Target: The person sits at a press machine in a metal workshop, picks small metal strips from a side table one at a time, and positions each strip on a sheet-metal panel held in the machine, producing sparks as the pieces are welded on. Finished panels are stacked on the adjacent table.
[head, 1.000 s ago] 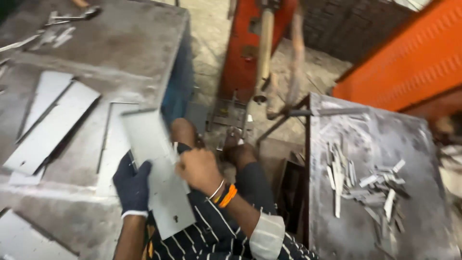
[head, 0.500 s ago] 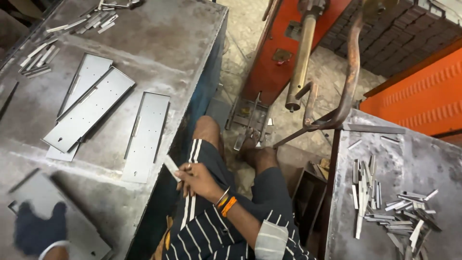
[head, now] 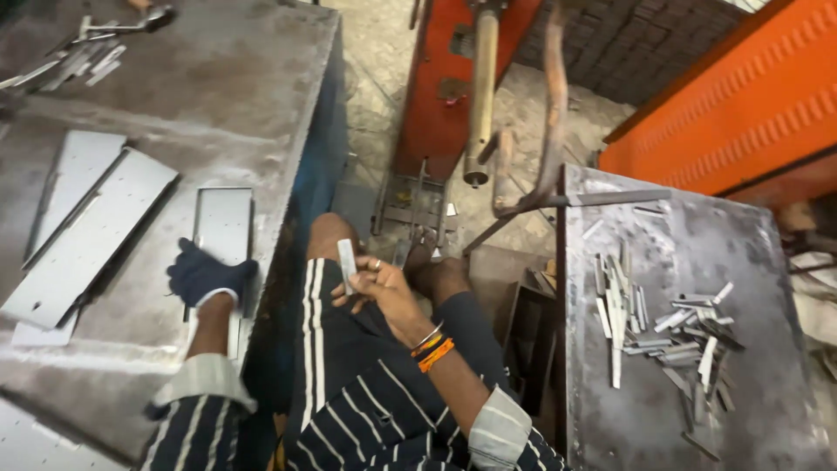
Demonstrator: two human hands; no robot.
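My left hand (head: 205,273), in a dark blue glove, rests on a flat grey metal plate (head: 222,228) near the right edge of the steel table (head: 218,96). My right hand (head: 379,288), bare with a ring and orange bangles at the wrist, holds a small narrow metal strip (head: 347,262) upright over my lap. I sit in striped clothes between the two tables.
Two longer metal plates (head: 83,228) lie further left on the table. A second steel table (head: 697,262) at right carries several small metal strips (head: 663,318). Ahead stand an orange machine (head: 445,78) with a hanging rod (head: 481,96) and a foot pedal frame (head: 414,209).
My left hand has moved from the near left of the table up and to the right onto the plate by the table edge. My right hand keeps the small strip.
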